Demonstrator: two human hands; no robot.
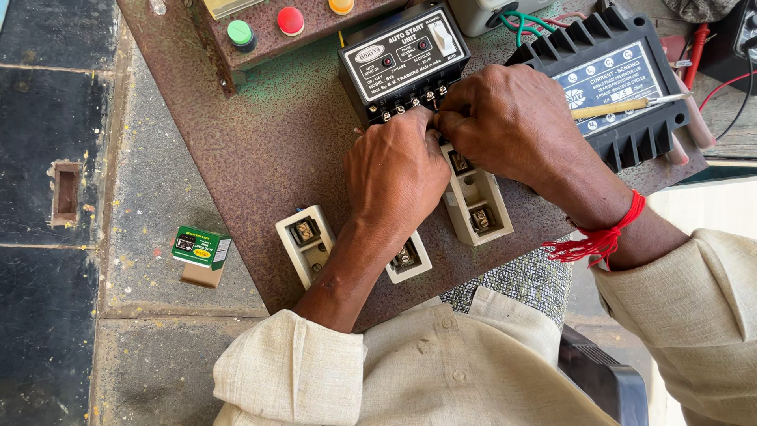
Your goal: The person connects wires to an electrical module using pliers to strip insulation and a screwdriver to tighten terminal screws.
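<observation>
While both hands [398, 170] [512, 122] pinch at black unit's [404, 59] terminals, its long axis runs L-R, grip contents unclear.

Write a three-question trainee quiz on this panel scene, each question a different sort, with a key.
1. True or false: the screwdriver lies on the ribbed black unit at the right.
2. Which push button sits between the other two? A green B red C yellow
3. Fill in: the left hand and right hand meet at the terminal row of the black ____.

Key: 1 true; 2 B; 3 box. The pinched part is hidden.
</observation>
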